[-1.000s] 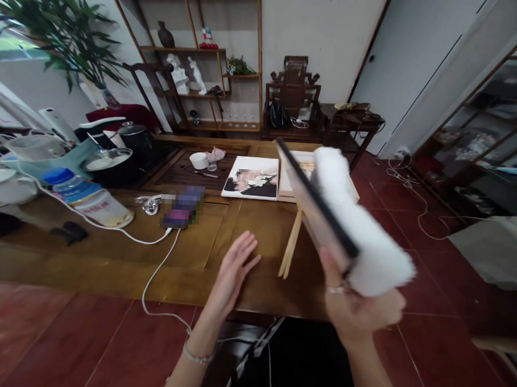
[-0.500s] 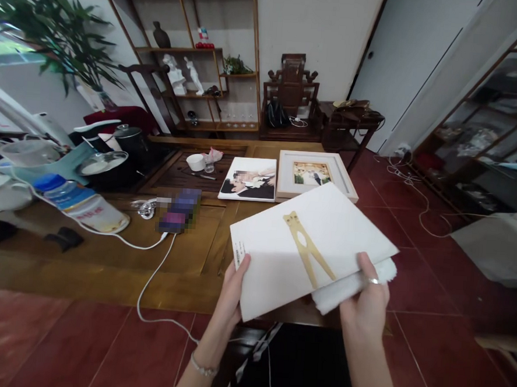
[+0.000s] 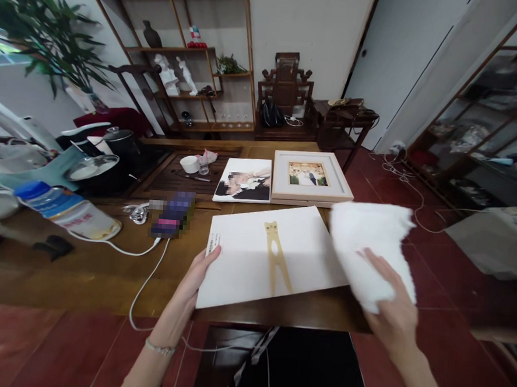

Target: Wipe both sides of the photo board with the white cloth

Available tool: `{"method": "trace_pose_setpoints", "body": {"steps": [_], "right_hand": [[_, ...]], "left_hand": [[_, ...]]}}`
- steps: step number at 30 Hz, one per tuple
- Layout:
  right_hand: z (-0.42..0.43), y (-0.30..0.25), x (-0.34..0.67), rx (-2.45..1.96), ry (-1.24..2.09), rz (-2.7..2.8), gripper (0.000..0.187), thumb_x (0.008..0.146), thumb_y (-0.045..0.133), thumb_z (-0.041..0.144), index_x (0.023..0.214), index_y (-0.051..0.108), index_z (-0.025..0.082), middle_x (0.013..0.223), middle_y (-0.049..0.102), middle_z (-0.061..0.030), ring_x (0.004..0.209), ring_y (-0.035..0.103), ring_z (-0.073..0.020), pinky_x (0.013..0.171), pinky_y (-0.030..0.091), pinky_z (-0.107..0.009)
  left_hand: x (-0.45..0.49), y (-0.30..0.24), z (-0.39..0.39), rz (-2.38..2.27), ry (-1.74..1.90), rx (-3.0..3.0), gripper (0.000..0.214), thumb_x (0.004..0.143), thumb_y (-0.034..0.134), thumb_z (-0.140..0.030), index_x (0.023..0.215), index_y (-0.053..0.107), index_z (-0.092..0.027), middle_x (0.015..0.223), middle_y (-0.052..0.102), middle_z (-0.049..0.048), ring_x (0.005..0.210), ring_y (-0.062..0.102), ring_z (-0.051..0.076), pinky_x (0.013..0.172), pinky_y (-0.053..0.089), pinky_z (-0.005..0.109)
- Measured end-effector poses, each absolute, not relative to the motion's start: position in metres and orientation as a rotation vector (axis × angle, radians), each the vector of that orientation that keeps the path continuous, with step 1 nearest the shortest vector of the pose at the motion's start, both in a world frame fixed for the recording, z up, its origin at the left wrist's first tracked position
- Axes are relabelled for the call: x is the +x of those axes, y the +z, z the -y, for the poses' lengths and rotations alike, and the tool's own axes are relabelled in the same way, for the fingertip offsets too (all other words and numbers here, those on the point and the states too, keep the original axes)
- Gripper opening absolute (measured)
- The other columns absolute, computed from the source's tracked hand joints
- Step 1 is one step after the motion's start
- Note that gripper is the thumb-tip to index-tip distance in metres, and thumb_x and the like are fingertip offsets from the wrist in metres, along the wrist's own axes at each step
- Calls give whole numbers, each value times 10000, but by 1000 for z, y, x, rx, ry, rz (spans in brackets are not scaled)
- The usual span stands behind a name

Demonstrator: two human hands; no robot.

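L hand, fingers clamped, is holding white panel over wooden surface; R hand, fingers gripping, is holding white cloth nr panel's R edge (dark chair is standing nr wall).

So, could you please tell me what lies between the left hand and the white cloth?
In the head view, the white panel, bearing a gold cat-shaped piece, lies between the left hand, holding its edge, and the white cloth in the right hand.

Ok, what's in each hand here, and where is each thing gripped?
The left hand holds the white panel by its left edge, thumb on top. The right hand holds the white cloth at its lower part.
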State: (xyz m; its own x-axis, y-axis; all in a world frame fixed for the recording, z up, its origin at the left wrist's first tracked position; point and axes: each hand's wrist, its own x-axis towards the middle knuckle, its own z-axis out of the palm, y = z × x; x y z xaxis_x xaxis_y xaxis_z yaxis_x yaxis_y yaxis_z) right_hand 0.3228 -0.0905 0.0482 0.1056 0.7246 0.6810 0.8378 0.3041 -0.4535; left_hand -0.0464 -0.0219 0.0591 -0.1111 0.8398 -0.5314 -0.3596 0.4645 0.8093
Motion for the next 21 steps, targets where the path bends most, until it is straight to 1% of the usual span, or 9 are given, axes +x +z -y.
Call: {"method": "trace_pose_setpoints", "body": {"steps": [1, 2, 4, 7, 11, 15, 17, 19, 21], "right_hand": [[87, 47, 319, -1311, -107, 1821, 230, 726, 570, 85, 572, 456, 212, 1265, 622, -74, 1237, 517, -310, 1023, 440, -557], [83, 47, 314, -1184, -87, 1984, 239, 725, 522, 39, 573, 444, 207, 1326, 578, -67, 1272, 480, -299, 1030, 420, -578], [76, 47, 302, -1077, -104, 2191, 250, 686, 442, -43, 644, 497, 197, 1397, 506, -97, 1352, 363, -298, 1048, 351, -640], [70, 44, 286, -1111, -66, 2279, 379, 618, 372, -95, 784, 575, 178, 1373, 520, -150, 1393, 272, -294, 1054, 281, -695], [68, 37, 277, -1128, -46, 2301, 417, 596, 352, -109, 807, 579, 170, 1354, 535, -166, 1393, 263, -307, 1037, 277, -720], [67, 33, 271, -1152, -93, 2253, 406, 615, 357, -115, 791, 584, 172, 1327, 561, -162, 1381, 296, -309, 1037, 287, -713], [67, 31, 269, -1158, -96, 2242, 400, 625, 367, -109, 786, 598, 175, 1326, 565, -152, 1379, 305, -298, 1048, 281, -702], [67, 30, 267, -1162, -97, 2229, 401, 627, 376, -107, 784, 612, 177, 1328, 566, -142, 1379, 310, -287, 1057, 275, -691], [67, 29, 265, -1160, -104, 2219, 400, 630, 382, -106, 785, 618, 177, 1331, 564, -138, 1377, 316, -279, 1062, 272, -683]], "left_hand": [[-47, 59, 19, -1316, 1077, 498, 294, 795, 678, -246, 1042, 636, -93, 810, 753, 115, 679, 729, 231, 646, 587, 310], [-46, 59, 17, -1319, 1069, 525, 295, 800, 673, -244, 1050, 632, -94, 811, 753, 114, 683, 729, 229, 649, 586, 309], [-46, 58, 13, -1336, 1049, 582, 315, 797, 677, -254, 1066, 625, -97, 809, 752, 115, 695, 729, 231, 653, 582, 310], [-47, 57, 8, -1358, 1023, 645, 372, 779, 700, -286, 1089, 618, -98, 814, 751, 125, 708, 727, 242, 657, 576, 324], [-52, 57, 5, -1404, 992, 763, 390, 747, 724, -350, 1047, 647, -113, 895, 748, 138, 763, 718, 249, 690, 563, 334], [-58, 57, 1, -1548, 987, 963, 461, 583, 829, -386, 946, 682, -143, 986, 731, 123, 916, 674, 284, 805, 519, 355], [-60, 56, -1, -1721, 961, 1204, 507, 536, 834, -434, 925, 684, -146, 988, 718, 131, 948, 648, 315, 850, 484, 392], [-61, 54, -2, -1868, 910, 1485, 515, 565, 792, -495, 928, 684, -147, 966, 709, 142, 927, 638, 331, 859, 463, 421], [-59, 51, -2, -1917, 902, 1660, 481, 618, 749, -512, 929, 685, -151, 928, 703, 140, 888, 637, 326, 843, 460, 424]]}}
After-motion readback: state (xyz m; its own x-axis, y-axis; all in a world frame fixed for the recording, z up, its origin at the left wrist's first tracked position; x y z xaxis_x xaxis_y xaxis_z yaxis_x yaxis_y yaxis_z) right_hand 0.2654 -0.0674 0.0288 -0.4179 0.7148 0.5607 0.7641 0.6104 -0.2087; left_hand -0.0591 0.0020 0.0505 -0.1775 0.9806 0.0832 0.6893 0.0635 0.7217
